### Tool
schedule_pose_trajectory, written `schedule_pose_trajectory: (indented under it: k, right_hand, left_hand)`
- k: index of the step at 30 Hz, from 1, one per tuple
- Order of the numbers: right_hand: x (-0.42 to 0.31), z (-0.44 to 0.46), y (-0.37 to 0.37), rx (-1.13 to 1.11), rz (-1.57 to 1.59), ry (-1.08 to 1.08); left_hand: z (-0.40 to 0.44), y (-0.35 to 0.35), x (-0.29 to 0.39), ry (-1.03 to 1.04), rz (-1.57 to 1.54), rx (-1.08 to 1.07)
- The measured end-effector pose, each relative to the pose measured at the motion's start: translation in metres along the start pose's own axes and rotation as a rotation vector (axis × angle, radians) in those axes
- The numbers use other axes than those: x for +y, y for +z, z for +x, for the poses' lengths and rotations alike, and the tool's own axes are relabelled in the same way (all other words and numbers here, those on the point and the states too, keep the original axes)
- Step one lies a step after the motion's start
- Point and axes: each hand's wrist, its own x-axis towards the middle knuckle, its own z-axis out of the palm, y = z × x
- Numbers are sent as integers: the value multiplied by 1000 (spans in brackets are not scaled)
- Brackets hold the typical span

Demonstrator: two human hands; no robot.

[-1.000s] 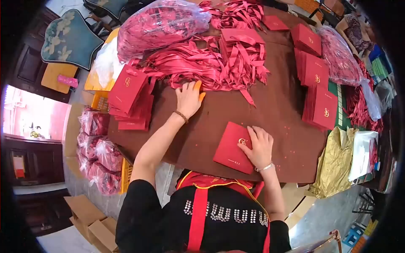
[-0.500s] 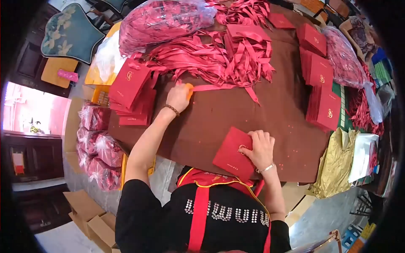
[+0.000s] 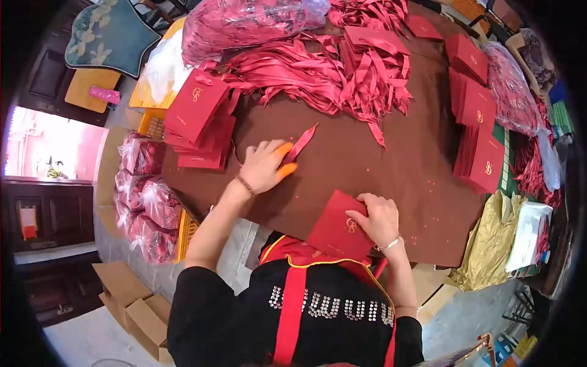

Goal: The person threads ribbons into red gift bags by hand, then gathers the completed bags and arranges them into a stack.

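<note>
My left hand [image 3: 263, 166], with orange covers on two fingertips, is over the brown cloth and holds a red ribbon [image 3: 303, 142] whose pointed end sticks out to the upper right. Near the table's front edge, my right hand [image 3: 378, 219] grips the right side of a red card folder [image 3: 340, 227] with a gold emblem, thumb on top. Beyond the hands lies a heap of red ribbons [image 3: 293, 72]. A stack of red folders [image 3: 197, 105] stands to the left of my left hand.
More folder stacks [image 3: 479, 110] line the right side beside a bag of ribbons [image 3: 513, 92]. A large plastic bag [image 3: 244, 27] lies at the back. Gold wrapping [image 3: 489, 241] hangs at the right edge. Packed bags [image 3: 147, 202] sit in a yellow crate at the left.
My left hand has drawn a ribbon away from the heap, towards me. My right hand has stayed on the folder, which has turned slightly.
</note>
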Motion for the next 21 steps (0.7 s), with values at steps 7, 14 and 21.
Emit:
schedule_pose_trajectory:
  k: [7, 14, 21]
  right_hand:
    - [-5, -14, -7, -97, 298, 189]
    - [1, -20, -3, -177, 679, 335]
    - [12, -17, 7, -347, 920, 454]
  left_hand:
    - [70, 65, 24, -90, -23, 451]
    - [40, 34, 49, 119, -455, 280]
    - [-19, 29, 91, 0, -705, -223]
